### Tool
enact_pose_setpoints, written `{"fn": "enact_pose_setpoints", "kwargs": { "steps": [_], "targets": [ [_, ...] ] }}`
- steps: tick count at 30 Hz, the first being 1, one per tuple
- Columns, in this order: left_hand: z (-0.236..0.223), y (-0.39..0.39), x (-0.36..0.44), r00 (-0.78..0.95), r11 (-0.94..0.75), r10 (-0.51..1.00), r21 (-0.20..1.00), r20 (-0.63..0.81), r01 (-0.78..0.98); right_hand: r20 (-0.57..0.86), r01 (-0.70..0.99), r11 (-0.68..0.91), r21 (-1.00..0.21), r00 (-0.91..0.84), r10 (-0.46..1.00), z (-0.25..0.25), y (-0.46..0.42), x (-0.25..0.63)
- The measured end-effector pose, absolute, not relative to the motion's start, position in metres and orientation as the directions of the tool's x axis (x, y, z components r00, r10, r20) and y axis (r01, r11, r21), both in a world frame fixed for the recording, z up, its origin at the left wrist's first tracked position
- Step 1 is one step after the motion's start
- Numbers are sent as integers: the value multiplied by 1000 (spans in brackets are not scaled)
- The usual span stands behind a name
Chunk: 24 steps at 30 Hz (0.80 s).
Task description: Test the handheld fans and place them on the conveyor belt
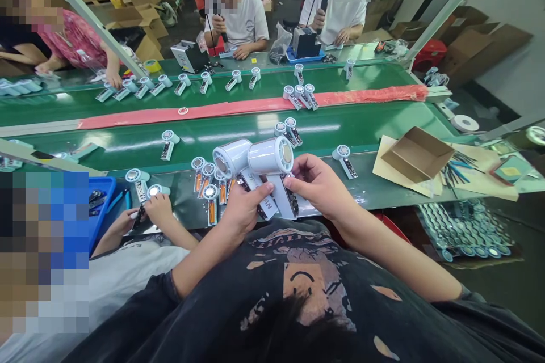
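Observation:
In front of my chest two white handheld fans are held side by side with their round heads up. My left hand is closed around the handle of the left fan, and its thumb lies across onto the right fan's handle. My right hand pinches the right fan just below its head, thumb and forefinger bent. Dark inner parts show along the side of this fan's handle. Just left of my hands, several small fans with orange inserts lie on the bench edge.
A green conveyor with a red strip runs across, carrying scattered fans. At right are an open cardboard box, cables and a tray of parts. A co-worker's hands handle a fan at left; other people sit opposite.

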<state>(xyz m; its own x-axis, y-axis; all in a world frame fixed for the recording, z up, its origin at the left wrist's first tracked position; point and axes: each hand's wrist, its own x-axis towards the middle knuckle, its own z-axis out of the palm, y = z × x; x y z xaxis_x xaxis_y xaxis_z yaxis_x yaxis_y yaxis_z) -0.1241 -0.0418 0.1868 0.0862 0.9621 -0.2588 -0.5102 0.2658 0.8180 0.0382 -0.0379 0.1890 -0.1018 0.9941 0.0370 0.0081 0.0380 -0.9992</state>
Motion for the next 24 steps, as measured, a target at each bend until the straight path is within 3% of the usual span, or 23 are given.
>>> {"fn": "enact_pose_setpoints", "kwargs": {
  "steps": [2, 5, 7, 10, 17, 24],
  "targets": [
    [187, -40, -126, 180, 334, 943, 792, -281, -511, 49, -120, 32, -992, -138, 989, 188, -37, 36],
    [187, -39, -128, 297, 419, 905, 761, -305, -495, 16, -296, -86, -951, -324, 946, 191, -37, 32],
    [187, -40, -128, 326, 441, 892, 759, -313, -479, -31, -359, -199, -912, -423, 906, 193, -39, 30],
    [187, -40, -127, 310, 436, 896, 763, -317, -478, -118, -382, -299, -875, -430, 895, 194, -43, 31],
    [188, -39, -123, 271, 415, 909, 749, -316, -517, -84, -335, -196, -922, -322, 943, 188, -46, 30],
    [191, -42, -119, 272, 429, 903, 695, -332, -577, -16, -375, -160, -913, -358, 933, 193, -49, 31]
  ]
}}
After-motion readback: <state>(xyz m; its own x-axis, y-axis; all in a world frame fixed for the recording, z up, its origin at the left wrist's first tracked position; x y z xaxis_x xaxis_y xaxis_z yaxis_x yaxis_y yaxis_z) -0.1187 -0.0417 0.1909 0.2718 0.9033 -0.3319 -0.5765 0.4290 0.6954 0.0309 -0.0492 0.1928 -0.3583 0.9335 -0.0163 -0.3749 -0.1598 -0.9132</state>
